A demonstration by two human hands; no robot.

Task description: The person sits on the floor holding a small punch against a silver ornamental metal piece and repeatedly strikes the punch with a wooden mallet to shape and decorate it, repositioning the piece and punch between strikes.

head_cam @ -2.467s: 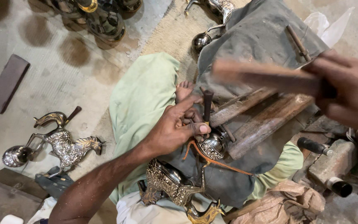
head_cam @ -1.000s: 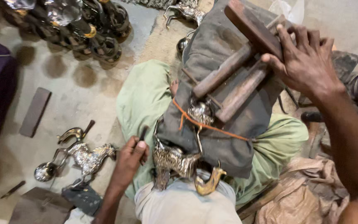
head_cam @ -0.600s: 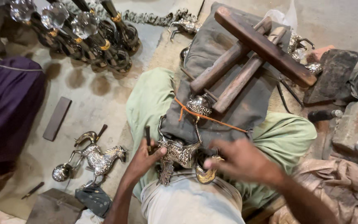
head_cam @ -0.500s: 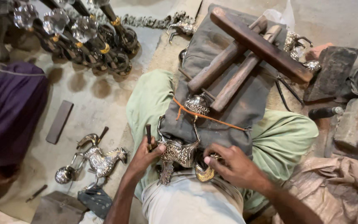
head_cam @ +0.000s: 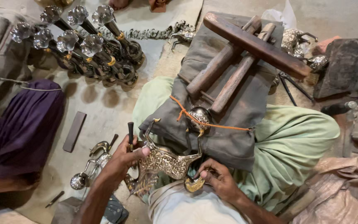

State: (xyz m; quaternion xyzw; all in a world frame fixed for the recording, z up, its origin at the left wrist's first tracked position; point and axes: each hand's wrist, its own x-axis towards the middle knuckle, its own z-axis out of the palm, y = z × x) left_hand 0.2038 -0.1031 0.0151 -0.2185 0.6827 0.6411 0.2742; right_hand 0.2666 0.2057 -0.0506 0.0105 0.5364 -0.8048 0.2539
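At far left, a dark flat bar (head_cam: 74, 131) and a silver bird-shaped figure (head_cam: 91, 166) lie on the floor, below a cluster of silver goblets (head_cam: 88, 45). The left hand (head_cam: 123, 159) is closed around a dark punch tool (head_cam: 130, 133) and touches the ornate metal figure (head_cam: 166, 161), which rests in the lap against a grey cloth (head_cam: 224, 141). The right hand (head_cam: 218, 182) pinches the figure's brass base (head_cam: 194, 185); wooden mallets (head_cam: 245, 54) lie on the cloth beyond.

ornate metal figurine (head_cam: 166, 159), lying across lap
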